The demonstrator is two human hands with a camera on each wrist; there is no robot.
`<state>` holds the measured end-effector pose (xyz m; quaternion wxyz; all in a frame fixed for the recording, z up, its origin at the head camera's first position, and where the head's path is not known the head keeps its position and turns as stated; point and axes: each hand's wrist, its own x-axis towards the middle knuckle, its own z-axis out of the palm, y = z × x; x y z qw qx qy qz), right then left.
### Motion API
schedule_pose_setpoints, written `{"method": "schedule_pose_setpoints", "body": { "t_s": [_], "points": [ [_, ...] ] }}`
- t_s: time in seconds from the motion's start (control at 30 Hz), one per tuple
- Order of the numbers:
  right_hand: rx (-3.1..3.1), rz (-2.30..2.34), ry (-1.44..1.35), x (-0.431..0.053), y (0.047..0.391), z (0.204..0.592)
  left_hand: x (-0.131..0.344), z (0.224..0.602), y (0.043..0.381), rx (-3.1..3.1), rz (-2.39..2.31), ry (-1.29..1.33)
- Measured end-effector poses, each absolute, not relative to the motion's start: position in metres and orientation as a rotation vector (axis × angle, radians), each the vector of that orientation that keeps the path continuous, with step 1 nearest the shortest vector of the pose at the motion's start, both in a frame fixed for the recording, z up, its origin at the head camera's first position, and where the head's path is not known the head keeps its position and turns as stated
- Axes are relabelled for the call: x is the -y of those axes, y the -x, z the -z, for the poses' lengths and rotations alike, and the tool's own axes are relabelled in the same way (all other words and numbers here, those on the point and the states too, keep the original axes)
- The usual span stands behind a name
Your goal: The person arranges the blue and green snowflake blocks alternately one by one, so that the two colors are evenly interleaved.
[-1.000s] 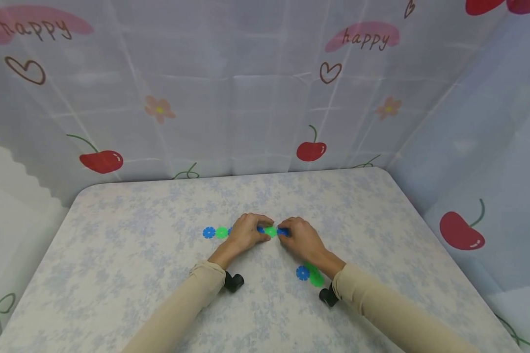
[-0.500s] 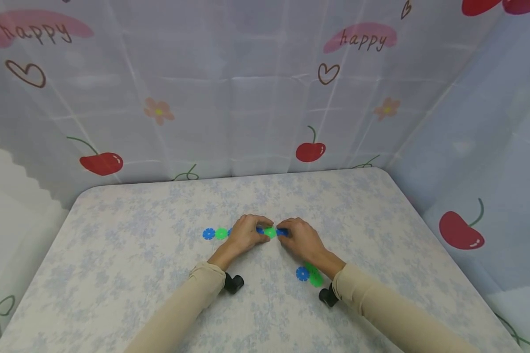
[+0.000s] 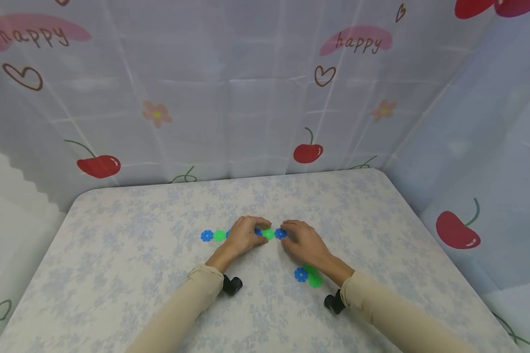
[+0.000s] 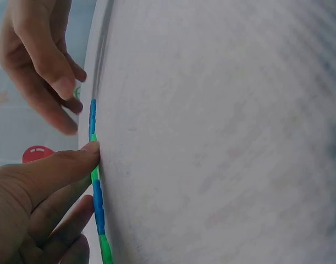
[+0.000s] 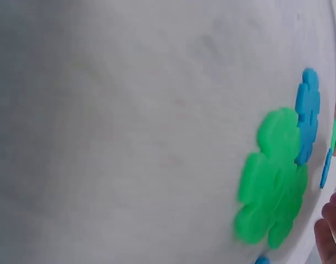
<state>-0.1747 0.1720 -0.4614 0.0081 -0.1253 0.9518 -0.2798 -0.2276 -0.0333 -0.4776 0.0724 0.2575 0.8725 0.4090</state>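
Note:
A row of flat, notched plastic discs, alternating blue and green, lies across the middle of the table in the head view. My left hand [image 3: 243,238] covers part of the row, with thumb and fingers pinching a green disc [image 3: 269,234] by its edges. At the row's right end, a blue disc [image 3: 280,233] joins that green one. Just right of it is my right hand [image 3: 308,245], its fingers loosely bent and holding nothing. The left wrist view shows a gap between those fingers [image 4: 62,88] and the end blue disc [image 4: 92,116].
Nearer the body, beneath the right forearm, lie a loose blue disc [image 3: 301,274] and overlapping green discs [image 3: 315,280]. Another blue piece [image 5: 262,260] peeks in at the bottom of the right wrist view. A printed curtain [image 3: 247,98] stands behind the table [image 3: 128,274].
My right hand has let go of the end blue disc and drawn slightly right, so the disc now shows whole. My left hand keeps its grip on the green disc.

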Motion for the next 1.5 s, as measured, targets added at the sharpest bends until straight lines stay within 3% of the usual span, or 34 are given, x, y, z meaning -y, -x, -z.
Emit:
{"method": "schedule_pose_setpoints", "body": {
  "t_s": [0.7, 1.5],
  "points": [
    [-3.099, 0.979, 0.439, -0.215, 0.087, 0.47, 0.025, 0.471, 0.224, -2.644, -1.178, -0.778],
    [-3.125, 0.843, 0.432, -0.214, 0.1, 0.466, 0.005, 0.476, 0.226, -2.654, -1.133, -0.806]
  ]
}}
